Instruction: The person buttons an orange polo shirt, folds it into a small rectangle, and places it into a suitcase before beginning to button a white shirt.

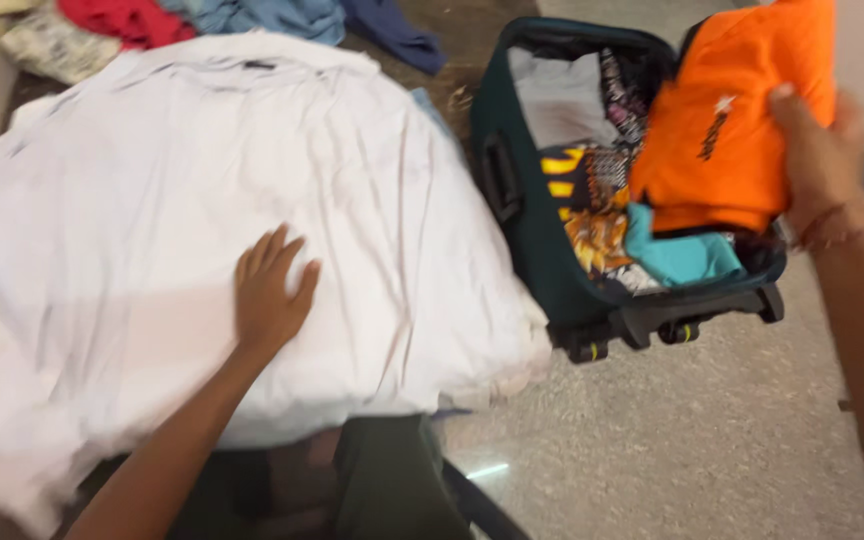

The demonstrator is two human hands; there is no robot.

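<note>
Orange folded garment [727, 120], gripped in the right hand [820, 160], hung over the open suitcase [537, 250] at upper right; left hand [270, 295] lay open, flat, pinning the white sheet [152, 180].

— Where do we have room to pass?
— Lower right: bare floor [712, 450] lies open.
— And the blocks?
— The packed suitcase [532, 230] at upper centre-right, the white sheet [152, 200] filling the left, clothes pile [152, 20] along the top.

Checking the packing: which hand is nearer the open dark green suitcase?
Right. The right hand holds a folded orange garment over the suitcase; the left hand rests on white cloth beside it.
</note>
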